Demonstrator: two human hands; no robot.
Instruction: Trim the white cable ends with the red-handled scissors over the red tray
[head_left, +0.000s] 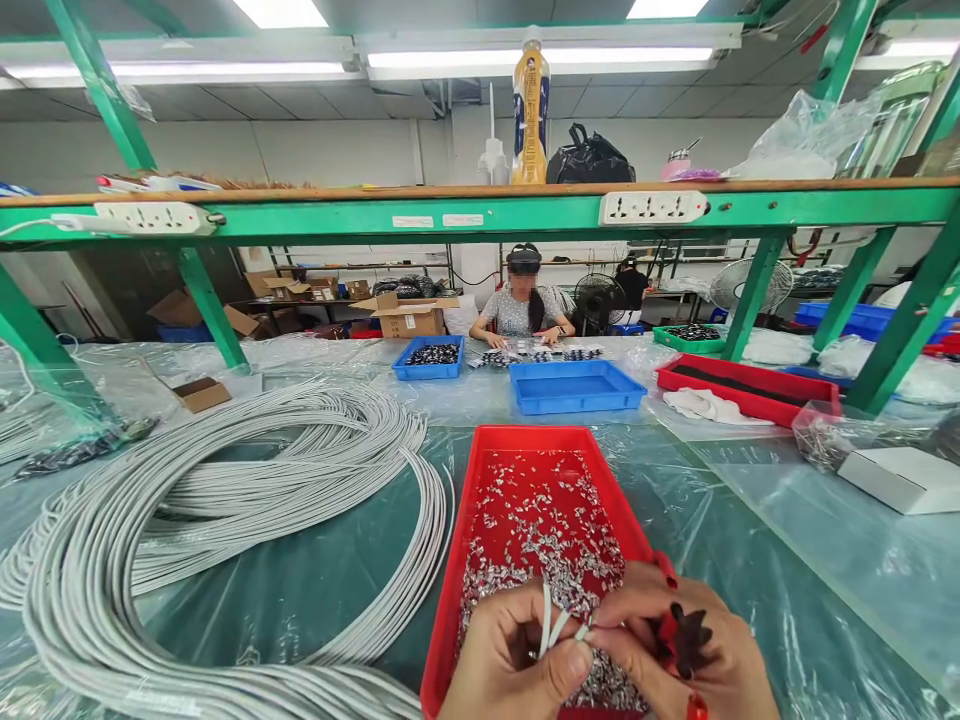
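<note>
My left hand [506, 660] pinches a grey-white cable end [551, 622] between thumb and fingers, low in the head view. My right hand [679, 645] meets it from the right, fingertips at the cable tip, apparently holding a small metal piece too small to make out. Both hands hover over the near end of a red tray [459, 560] filled with several small silver metal terminals [536, 535]. A large coil of grey-white cable [195, 520] lies on the plastic-covered table to the left.
Beyond the red tray stand an empty blue tray [576, 386], a blue tray of dark parts [429, 357] and a red tray [746, 388]. A white box [904, 478] lies right. A person sits across the table. A green shelf frame [480, 212] spans overhead.
</note>
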